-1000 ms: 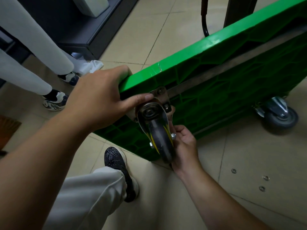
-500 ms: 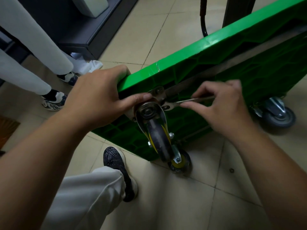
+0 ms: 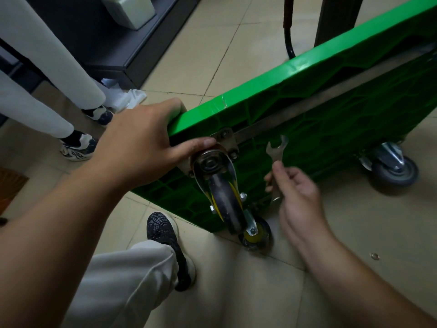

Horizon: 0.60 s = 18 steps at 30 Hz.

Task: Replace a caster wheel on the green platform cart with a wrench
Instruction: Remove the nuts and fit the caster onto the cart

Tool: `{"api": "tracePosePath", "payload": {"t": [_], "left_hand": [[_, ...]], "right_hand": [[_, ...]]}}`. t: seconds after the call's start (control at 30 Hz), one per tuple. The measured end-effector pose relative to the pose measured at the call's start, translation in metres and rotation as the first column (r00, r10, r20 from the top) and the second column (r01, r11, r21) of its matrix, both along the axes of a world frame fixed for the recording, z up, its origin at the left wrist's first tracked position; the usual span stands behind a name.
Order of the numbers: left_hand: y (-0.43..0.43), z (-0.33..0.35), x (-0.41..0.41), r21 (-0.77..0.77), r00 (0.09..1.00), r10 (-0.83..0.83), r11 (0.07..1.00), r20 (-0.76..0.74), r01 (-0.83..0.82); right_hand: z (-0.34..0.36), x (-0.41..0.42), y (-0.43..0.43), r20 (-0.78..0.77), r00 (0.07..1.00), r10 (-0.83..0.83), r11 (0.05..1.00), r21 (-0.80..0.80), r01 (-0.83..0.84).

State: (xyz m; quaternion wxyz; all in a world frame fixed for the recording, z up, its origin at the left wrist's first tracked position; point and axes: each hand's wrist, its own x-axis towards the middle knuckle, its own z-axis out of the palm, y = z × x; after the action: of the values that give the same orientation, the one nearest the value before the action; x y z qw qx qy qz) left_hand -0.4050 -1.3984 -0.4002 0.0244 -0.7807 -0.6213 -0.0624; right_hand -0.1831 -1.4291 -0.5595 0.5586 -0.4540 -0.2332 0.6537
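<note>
Tiled floor; wrench now off bolt.

Cart tipped up, underside toward camera. Caster wheel at the near upper corner, sticking out toward us. Second caster just below it, on the floor. Third caster far right, also on the floor. Left hand grips over the corner's top edge, thumb just beside the mounting plate. Right hand right of the caster wheel, holding the wrench upright, head clear of the plate. Own shoe lower left of cart. Another person's legs far left.
</note>
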Motion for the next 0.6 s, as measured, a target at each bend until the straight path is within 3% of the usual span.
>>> {"api": "tracePosePath", "payload": {"t": [0.2,0.5,0.6], "left_hand": [[0.000,0.000,0.000,-0.013,1.000,0.012,1.000,0.011,-0.012],[-0.001,-0.001,0.001,0.020,1.000,0.008,1.000,-0.008,-0.008],[-0.001,0.000,0.000,0.025,1.000,0.011,1.000,-0.011,-0.011]], "right_hand": [[-0.020,-0.051,-0.028,-0.203,0.979,0.029,0.979,-0.193,-0.069],[-0.027,-0.071,-0.010,-0.207,0.978,0.017,0.975,-0.211,-0.062],[-0.026,-0.066,-0.008,-0.125,0.992,0.028,0.988,-0.145,-0.046]]}}
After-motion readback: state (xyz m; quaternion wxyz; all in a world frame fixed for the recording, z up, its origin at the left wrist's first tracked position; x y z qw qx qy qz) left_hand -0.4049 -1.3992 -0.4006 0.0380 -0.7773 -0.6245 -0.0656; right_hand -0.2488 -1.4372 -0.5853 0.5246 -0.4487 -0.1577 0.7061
